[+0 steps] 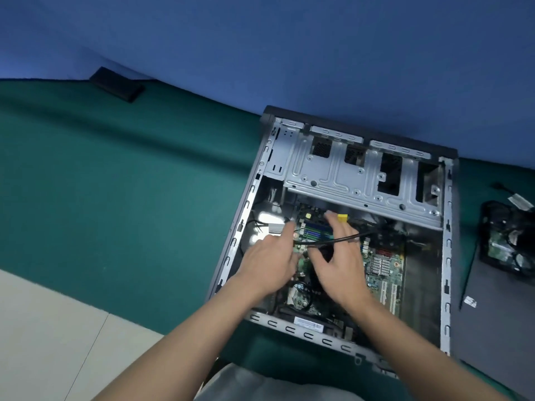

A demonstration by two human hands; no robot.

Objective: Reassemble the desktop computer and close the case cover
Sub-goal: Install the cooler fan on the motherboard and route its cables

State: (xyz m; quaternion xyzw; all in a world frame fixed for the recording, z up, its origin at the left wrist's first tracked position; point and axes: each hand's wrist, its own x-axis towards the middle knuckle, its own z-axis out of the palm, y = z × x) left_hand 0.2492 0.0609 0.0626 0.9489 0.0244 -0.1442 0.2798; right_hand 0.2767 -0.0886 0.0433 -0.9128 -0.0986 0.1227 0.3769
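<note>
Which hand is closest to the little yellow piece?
The right hand, with the black wire crossing its fingers: one fingertip is right beside the yellow piece. The left hand reaches further to the left of it.

left arm (185,340): bare, stretched forward | left hand (272,257): palm down, fingers straight and close together | right arm (417,348): bare, stretched forward | right hand (340,260): fingers spread, thumb bent in, blurry, grip not clear | hands: side by side, almost touching
</note>
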